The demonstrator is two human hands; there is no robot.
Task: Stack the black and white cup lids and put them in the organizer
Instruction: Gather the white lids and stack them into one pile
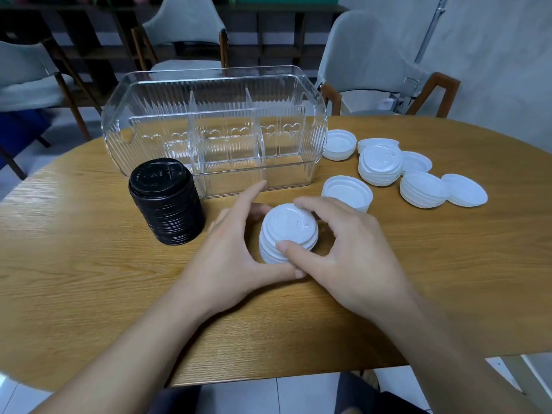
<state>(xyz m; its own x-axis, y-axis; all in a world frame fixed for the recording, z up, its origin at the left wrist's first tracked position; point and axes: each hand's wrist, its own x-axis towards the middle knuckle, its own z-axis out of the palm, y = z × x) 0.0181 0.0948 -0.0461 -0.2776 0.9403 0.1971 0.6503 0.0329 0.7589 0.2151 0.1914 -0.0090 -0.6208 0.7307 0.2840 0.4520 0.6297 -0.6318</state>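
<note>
Cupping a short white lid stack (288,234) on the bench (418,264), both hands (230,252) (355,252) curl round it, right of the black lid stack (167,204), whose embossed lettering is unreadable.

A round wooden surface (418,264) sits in the middle. Grey chairs (373,55) stand on its far side, on a tiled floor (298,389).

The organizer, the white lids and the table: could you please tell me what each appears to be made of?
Organizer: clear rigid plastic, glossy; you see through its ribbed walls and dividers.
White lids: thin moulded plastic, matte, with embossed rims; both hands grip this stack.
Table: wood or wood-look laminate, smooth with visible grain; which one cannot be told.
</note>
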